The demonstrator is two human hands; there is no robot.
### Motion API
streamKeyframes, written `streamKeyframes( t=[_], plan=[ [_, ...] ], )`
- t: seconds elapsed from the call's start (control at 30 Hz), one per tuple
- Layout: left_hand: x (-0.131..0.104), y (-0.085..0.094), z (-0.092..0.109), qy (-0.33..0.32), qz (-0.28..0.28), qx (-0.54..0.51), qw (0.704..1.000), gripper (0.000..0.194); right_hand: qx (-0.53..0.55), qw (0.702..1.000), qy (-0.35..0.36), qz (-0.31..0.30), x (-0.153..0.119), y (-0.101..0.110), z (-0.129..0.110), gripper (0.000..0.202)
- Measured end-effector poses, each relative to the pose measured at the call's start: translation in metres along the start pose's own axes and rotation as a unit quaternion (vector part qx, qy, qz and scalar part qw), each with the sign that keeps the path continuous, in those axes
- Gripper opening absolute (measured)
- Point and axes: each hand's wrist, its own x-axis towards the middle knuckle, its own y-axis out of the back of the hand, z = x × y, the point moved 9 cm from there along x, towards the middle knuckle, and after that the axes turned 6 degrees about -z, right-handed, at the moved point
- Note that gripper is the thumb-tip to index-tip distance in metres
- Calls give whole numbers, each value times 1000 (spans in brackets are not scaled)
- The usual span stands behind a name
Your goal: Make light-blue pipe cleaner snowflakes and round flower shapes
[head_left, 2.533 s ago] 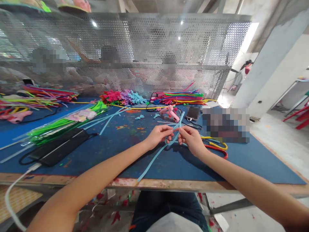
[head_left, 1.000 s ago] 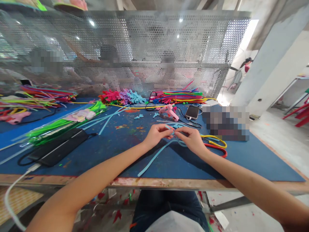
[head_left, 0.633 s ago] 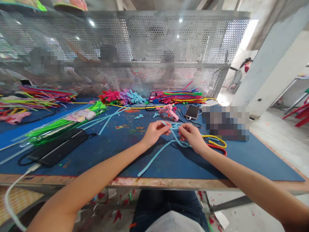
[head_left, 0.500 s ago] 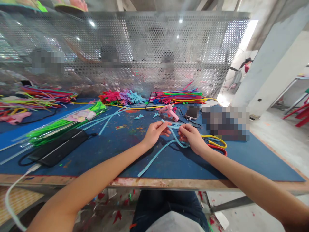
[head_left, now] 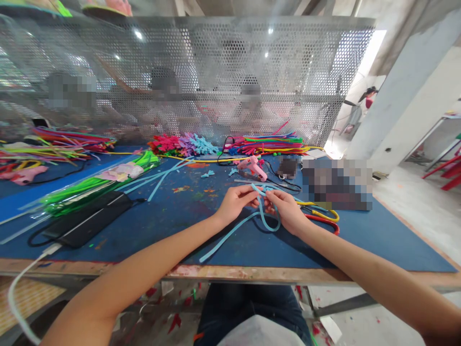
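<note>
- A craft workshop: a long worktable (head_left: 378, 247) has a paint-smeared blue top.
- Bundles of coloured fuzzy stems (head_left: 270, 145) and a heap of small shaped pieces (head_left: 171, 145) lie along its back.
- A pink glue gun (head_left: 253, 169) rests there.
- People (head_left: 163, 89) show behind a perforated metal screen (head_left: 223, 62).
- Red scraps (head_left: 174, 323) litter the floor near a bare grey pillar (head_left: 406, 91).

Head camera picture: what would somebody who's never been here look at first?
Probably the light-blue strip, hanging in a loop in the middle, held by the person's left grip and right grip over the blue tabletop. Next, perhaps, the pink glue gun lying just beyond them, then the bright heap of red, purple and blue pieces at the far side, in front of the perforated metal screen.
</note>
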Motion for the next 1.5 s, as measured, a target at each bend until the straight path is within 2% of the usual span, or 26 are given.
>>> streamKeyframes(
  t=[0.13,0.27,0.43,0.57,0.7,0.83,1.17,1.5],
  plan=[
    [0,0,-2,6,3,-15,1000,28,-39,999,9,-9,1,0,-1,34],
    [2,0,0,-12,0,5,1000,22,-149,987,55,-31,-1,-7,-11,30],
    [4,7,-1,-13,10,-32,999,21,-248,957,149,22,-9,-5,-35,20],
    [3,6,-3,10,6,-16,1000,24,-264,948,174,45,-13,-2,-46,23],
    [-1,-11,0,14,-60,76,995,28,-255,951,172,28,-11,-3,-45,23],
    [-5,-24,6,-14,-112,174,978,32,-240,953,186,27,-12,-3,-45,19],
    [-8,-29,10,-40,-119,304,944,21,-252,949,186,30,-12,-3,-46,20],
    [-9,-32,11,-51,-136,331,932,29,-255,949,182,21,-11,-4,-43,19]
  ],
)
